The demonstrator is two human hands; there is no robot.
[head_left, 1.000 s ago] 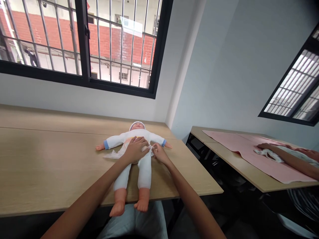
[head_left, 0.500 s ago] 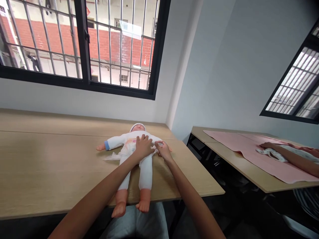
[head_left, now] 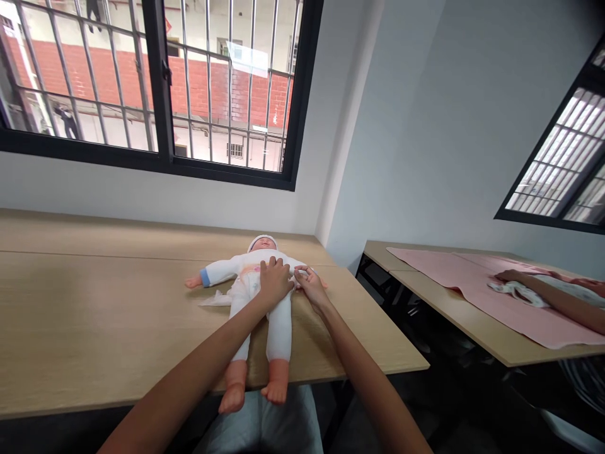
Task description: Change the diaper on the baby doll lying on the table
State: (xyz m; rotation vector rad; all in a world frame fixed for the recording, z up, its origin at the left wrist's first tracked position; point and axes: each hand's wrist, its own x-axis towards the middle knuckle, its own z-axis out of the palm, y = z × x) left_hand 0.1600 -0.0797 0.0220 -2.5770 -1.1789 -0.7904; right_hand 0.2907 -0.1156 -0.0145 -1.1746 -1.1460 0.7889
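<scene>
A baby doll [head_left: 280, 328] in a white suit and cap lies on its back on the wooden table, its feet over the near edge. Around its waist is a white diaper [head_left: 240, 291] with a coloured print at the front; one side flap [head_left: 216, 299] lies spread out on the left. My left hand [head_left: 275, 280] rests on the doll's belly, fingers spread over the diaper's front. At the doll's hip on the right, my right hand [head_left: 309, 284] has thumb and fingers pinched together at the diaper's other side, whose edge is mostly hidden by the hand.
The table [head_left: 108, 328] stands against the wall below a barred window [head_left: 227, 94]. Across a gap on the right, a second table [head_left: 454, 315] bears a pink mat [head_left: 463, 284], where another person's hand [head_left: 513, 276] rests by a white cloth [head_left: 517, 293].
The doll's legs sit slightly farther right in view. Both my hands keep nearly the same places on the doll and diaper.
</scene>
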